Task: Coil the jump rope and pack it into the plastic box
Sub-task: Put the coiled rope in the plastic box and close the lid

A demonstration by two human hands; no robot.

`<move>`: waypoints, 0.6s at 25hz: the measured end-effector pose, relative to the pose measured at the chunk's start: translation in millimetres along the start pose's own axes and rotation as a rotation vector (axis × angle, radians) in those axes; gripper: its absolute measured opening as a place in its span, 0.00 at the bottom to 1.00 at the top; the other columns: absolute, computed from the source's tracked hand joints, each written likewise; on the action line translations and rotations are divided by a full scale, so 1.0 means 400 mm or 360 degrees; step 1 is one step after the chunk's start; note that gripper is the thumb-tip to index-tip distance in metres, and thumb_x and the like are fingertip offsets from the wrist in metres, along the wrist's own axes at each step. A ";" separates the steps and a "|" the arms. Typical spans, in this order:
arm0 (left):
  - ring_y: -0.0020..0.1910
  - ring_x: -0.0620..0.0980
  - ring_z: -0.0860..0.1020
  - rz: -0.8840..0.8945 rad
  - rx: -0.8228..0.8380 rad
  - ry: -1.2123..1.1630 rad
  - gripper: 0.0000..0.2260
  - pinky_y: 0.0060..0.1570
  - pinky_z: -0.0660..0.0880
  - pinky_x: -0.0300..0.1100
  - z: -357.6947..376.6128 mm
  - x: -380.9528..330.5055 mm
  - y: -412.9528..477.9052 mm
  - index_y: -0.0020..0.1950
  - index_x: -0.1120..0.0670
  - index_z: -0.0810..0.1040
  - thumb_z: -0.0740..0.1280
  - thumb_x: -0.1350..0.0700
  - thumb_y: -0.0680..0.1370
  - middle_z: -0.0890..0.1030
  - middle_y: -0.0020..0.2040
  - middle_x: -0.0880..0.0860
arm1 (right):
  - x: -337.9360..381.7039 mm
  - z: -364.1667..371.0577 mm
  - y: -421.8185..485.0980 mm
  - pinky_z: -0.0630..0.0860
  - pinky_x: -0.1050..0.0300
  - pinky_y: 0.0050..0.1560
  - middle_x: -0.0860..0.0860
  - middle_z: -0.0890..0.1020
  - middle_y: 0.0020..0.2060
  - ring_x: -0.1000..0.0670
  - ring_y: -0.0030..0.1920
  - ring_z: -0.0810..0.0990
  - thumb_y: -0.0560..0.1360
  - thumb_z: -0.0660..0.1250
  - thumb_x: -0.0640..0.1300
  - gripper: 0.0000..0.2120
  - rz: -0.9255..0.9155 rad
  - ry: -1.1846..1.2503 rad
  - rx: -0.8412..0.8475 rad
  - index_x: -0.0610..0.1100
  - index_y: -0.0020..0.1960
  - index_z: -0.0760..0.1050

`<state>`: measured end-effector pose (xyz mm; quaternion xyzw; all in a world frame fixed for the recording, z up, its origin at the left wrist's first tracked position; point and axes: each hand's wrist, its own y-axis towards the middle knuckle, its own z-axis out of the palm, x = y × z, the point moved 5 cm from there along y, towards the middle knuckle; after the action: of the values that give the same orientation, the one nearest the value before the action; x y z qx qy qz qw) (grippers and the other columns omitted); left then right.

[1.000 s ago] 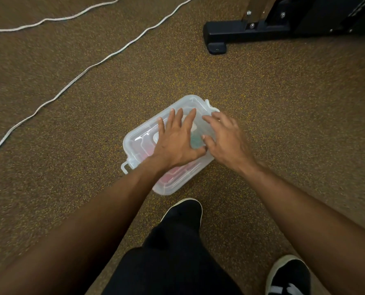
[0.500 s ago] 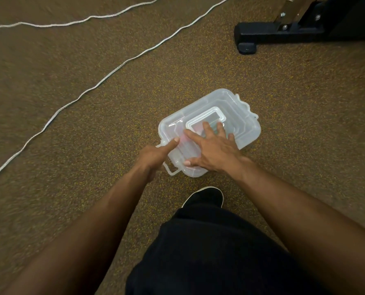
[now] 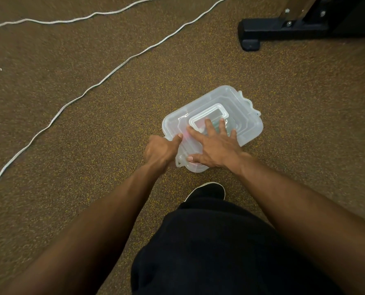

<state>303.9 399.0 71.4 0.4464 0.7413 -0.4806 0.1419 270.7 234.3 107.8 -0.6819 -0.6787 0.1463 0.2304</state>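
A translucent plastic box (image 3: 248, 122) stands on the brown carpet with its lid on. Pink and teal shapes show faintly through the lid; I cannot make out what they are. My right hand (image 3: 215, 147) lies flat on the lid, fingers spread, covering its near half. My left hand (image 3: 161, 151) is curled around the box's left-end latch (image 3: 180, 162), thumb resting on the lid's edge. The latch at the far right end (image 3: 249, 102) is free of both hands.
A long white cord (image 3: 105, 79) runs diagonally over the carpet to the left, and a second stretch (image 3: 71, 19) lies along the top. A black equipment foot (image 3: 273, 28) stands at the top right. My black shoe (image 3: 209, 189) and trouser leg (image 3: 209, 252) are just below the box.
My left hand left the top of the lid and curled onto the left-end latch. My right hand slid to the lid's middle and flattened there.
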 end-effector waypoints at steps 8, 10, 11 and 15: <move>0.33 0.55 0.83 -0.0064 -0.0182 0.0065 0.22 0.32 0.83 0.50 0.018 -0.048 -0.039 0.64 0.59 0.65 0.69 0.48 0.78 0.77 0.49 0.56 | 0.001 0.006 0.003 0.44 0.24 0.73 0.43 0.39 0.81 0.29 0.78 0.37 0.72 0.59 0.73 0.45 -0.0018 0.0023 -0.0004 0.65 0.78 0.37; 0.33 0.55 0.82 -0.0015 -0.0175 0.0086 0.20 0.32 0.83 0.50 0.020 -0.052 -0.044 0.63 0.58 0.63 0.67 0.49 0.79 0.75 0.49 0.57 | -0.003 0.007 0.005 0.44 0.24 0.73 0.43 0.39 0.81 0.29 0.78 0.36 0.72 0.59 0.73 0.45 -0.0024 0.0028 -0.0014 0.65 0.78 0.37; 0.34 0.56 0.83 0.0005 -0.0187 0.0122 0.20 0.32 0.83 0.50 0.018 -0.052 -0.045 0.62 0.57 0.62 0.66 0.48 0.79 0.76 0.49 0.57 | -0.006 0.009 0.006 0.44 0.24 0.73 0.43 0.39 0.81 0.29 0.78 0.36 0.72 0.59 0.73 0.45 -0.0026 0.0036 -0.0009 0.65 0.78 0.37; 0.45 0.58 0.78 0.0136 -0.0249 0.0496 0.26 0.42 0.76 0.50 0.018 -0.035 -0.062 0.63 0.56 0.60 0.61 0.38 0.78 0.74 0.56 0.59 | -0.004 0.012 0.002 0.43 0.25 0.73 0.43 0.38 0.81 0.29 0.77 0.35 0.72 0.58 0.73 0.44 -0.0051 0.0026 -0.0005 0.64 0.78 0.37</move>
<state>290.4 382.2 91.2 0.5343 0.7697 -0.3401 0.0799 268.9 233.3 103.2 -0.6725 -0.6878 0.1359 0.2371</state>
